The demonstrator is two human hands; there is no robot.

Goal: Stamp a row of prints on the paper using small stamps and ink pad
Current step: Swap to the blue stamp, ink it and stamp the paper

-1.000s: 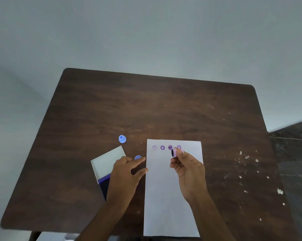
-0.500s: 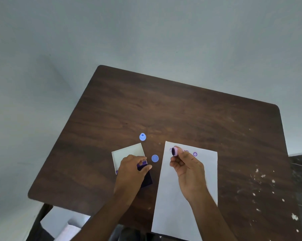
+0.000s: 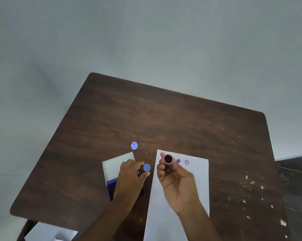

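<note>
Dark wooden tabletop [image 3: 181,122] fills the lower frame beneath a pale grey wall. A small pink round stamp [image 3: 168,159], its inked face turned toward the camera, is pinched by the right hand [image 3: 177,181] over the white paper sheet [image 3: 201,180], where two purple prints [image 3: 182,161] can be seen. The left hand [image 3: 129,178], fingers loosely apart, is spread over the open purple ink pad [image 3: 112,184], beside a blue round cap [image 3: 146,167]. A smudged or crooked print could be caused by tilted pressing.

Dark brown wood-grain table [image 3: 164,119], white paper [image 3: 198,180] with purple prints [image 3: 186,162], two light blue stamps [image 3: 134,145], pink-rimmed stamp [image 3: 168,159]
</note>
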